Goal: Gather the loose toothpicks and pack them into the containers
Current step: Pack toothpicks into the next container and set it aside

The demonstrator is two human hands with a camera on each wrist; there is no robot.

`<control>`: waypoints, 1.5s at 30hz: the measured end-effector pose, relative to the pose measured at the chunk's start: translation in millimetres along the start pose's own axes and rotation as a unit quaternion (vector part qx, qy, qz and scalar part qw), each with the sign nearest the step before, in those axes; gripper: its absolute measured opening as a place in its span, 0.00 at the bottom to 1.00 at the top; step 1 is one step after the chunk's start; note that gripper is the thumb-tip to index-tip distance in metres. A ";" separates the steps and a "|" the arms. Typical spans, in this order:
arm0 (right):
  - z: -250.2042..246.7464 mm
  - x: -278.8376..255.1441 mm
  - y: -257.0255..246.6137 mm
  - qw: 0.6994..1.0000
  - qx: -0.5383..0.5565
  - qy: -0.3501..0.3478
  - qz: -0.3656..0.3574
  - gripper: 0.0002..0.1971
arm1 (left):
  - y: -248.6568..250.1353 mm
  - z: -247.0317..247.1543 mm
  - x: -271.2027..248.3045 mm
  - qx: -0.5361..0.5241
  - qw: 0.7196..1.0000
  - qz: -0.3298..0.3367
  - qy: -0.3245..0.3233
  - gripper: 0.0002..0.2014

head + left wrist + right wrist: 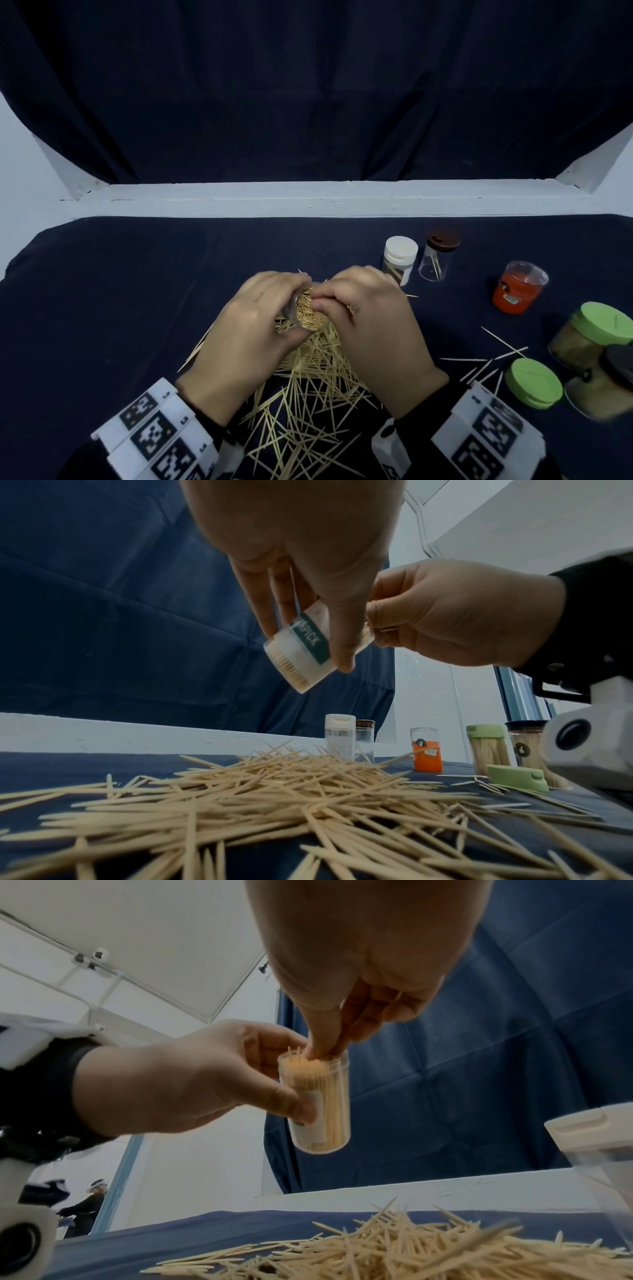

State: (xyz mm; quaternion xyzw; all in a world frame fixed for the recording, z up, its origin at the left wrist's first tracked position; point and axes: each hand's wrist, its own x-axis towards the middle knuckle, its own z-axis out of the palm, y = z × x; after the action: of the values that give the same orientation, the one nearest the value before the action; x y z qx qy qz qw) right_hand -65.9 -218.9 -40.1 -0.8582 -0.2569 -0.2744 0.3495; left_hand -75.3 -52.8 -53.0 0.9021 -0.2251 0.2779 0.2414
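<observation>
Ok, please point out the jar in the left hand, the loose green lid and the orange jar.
jar (329, 1096): right wrist view, on its clear side wall.
green lid (534, 383): head view, on its flat top.
orange jar (517, 293): head view, on its orange body.

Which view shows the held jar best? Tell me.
The right wrist view: the jar shows whole, mouth to base, packed with toothpicks. The head view shows only its mouth between the hands; the left wrist view shows its base and label.
</observation>
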 end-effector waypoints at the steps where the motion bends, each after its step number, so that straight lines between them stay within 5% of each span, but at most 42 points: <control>1: 0.4 0.2 -0.5 1.000 -0.009 -0.004 0.002 0.08 | -0.6 0.9 -0.4 0.003 1.000 0.002 -0.005 0.33; 9: -5.3 -1.6 2.1 0.998 0.038 -0.004 0.047 0.06 | -1.6 -0.9 1.3 0.003 1.000 -0.011 -0.001 0.29; 19: -1.6 -3.8 0.5 1.000 0.010 -0.002 0.003 0.12 | -3.7 -1.5 0.4 -0.014 1.000 -0.003 0.019 0.32; 24: -6.5 -3.1 1.4 1.000 0.008 0.027 0.009 0.07 | -3.8 -3.3 1.1 -0.011 1.000 -0.013 0.025 0.32; 34: 2.4 -4.6 -4.5 0.995 -0.074 -0.034 -0.061 0.13 | -6.5 -3.6 -0.9 -0.007 0.999 -0.021 0.027 0.30; 40: -3.6 -3.8 -3.8 1.000 -0.024 0.007 -0.013 0.10 | -4.4 -3.3 1.0 -0.015 0.999 -0.016 0.024 0.32; 45: -0.5 -6.5 -7.4 0.997 -0.060 -0.012 -0.046 0.13 | -4.6 -1.2 0.4 -0.012 1.000 -0.010 0.019 0.31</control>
State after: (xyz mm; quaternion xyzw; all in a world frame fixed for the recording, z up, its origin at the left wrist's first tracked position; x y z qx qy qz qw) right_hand -75.4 -216.2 -40.7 -0.8680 -0.2832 -0.2948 0.2818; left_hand -73.0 -48.6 -53.3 0.8959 -0.2151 0.2899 0.2590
